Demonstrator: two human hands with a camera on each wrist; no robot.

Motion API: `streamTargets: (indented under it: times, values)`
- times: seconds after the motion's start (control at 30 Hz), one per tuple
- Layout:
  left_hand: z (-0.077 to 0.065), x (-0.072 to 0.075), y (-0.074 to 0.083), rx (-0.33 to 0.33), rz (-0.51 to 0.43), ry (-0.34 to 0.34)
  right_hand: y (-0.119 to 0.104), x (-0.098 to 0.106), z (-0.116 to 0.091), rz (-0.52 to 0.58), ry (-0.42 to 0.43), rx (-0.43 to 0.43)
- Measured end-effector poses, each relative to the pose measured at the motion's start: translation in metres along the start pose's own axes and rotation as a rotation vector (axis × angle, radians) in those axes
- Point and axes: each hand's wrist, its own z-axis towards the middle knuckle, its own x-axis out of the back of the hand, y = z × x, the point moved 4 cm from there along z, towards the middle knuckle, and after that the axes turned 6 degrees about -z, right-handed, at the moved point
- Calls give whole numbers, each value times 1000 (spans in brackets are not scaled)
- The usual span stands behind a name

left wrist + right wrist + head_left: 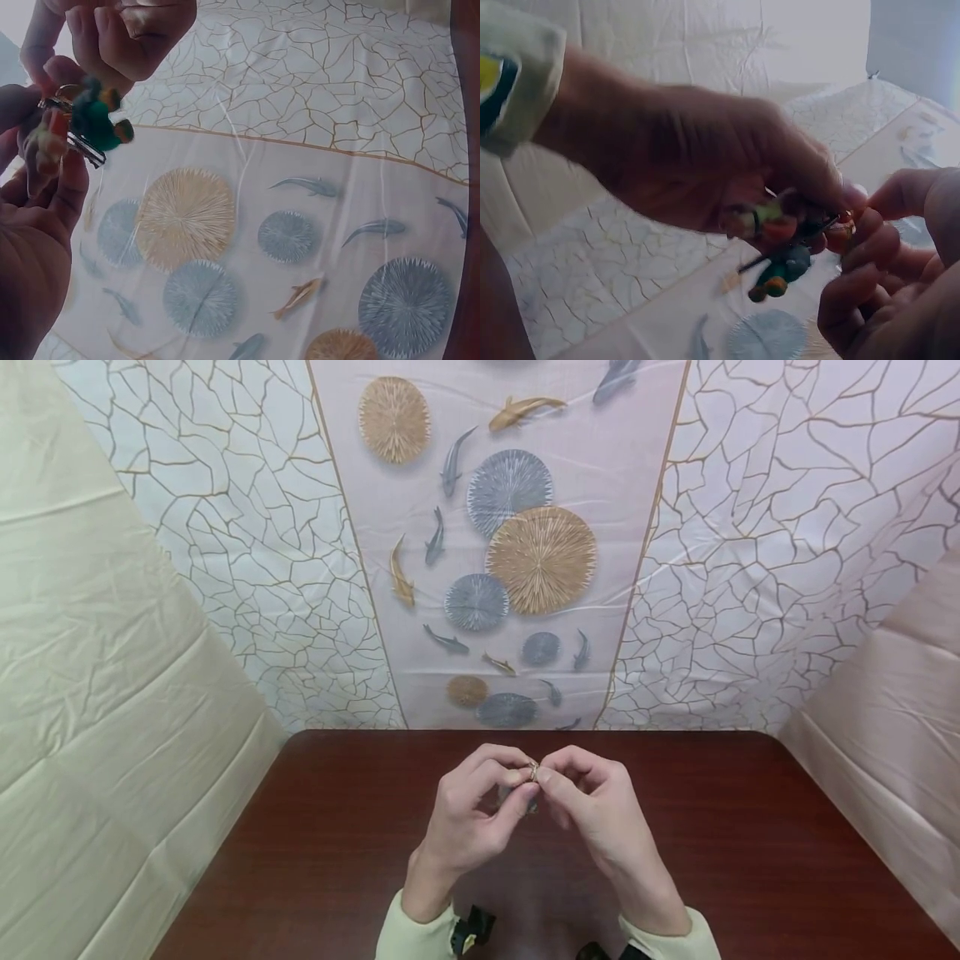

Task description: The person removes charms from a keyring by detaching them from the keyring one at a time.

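Both hands meet above the table, working at a small keychain with a metal ring [534, 772]. My left hand [476, 814] grips the keychain between thumb and fingers, partly covering it. Thumb and index finger of my right hand [603, 806] pinch at the ring from the other side. In the left wrist view a green figure with orange ends [97, 124] dangles beside a paler figure [46, 150] and a thin metal piece [86, 151], whose kind is unclear. The right wrist view shows the green figure [784, 271] hanging below the left hand.
Beneath the hands lies a dark red-brown table [337, 860]. A patterned cloth [480, 460] with fish and round motifs hangs behind it, and pale cloth [97, 735] flanks both sides. Dark wrist gear [476, 928] shows at the left cuff.
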Motion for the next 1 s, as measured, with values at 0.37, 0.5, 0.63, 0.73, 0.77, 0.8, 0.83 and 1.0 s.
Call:
streamTargets:
  times: [0.37,0.5,0.63,0.73,0.77,0.8,0.83,1.0]
  values:
    - [-1,3,1,38,-79,-29,-8,5,0,-318,-23,250]
    - [-1,3,2,49,-94,-44,-7,6,0,-359,-69,305]
    - [0,4,2,54,-92,-49,-6,6,0,-353,-77,325]
    - [0,4,3,60,-95,-52,-7,7,-1,-347,-57,344]
    - [1,4,3,62,-95,-55,-7,6,-1,-344,-54,349]
    - [1,3,3,66,-103,-59,-8,6,-1,-340,-52,351]
    - [1,3,2,70,-107,-61,-8,6,0,-338,-51,355]
    - [0,0,3,86,-118,-74,-8,6,-1,-346,-41,389]
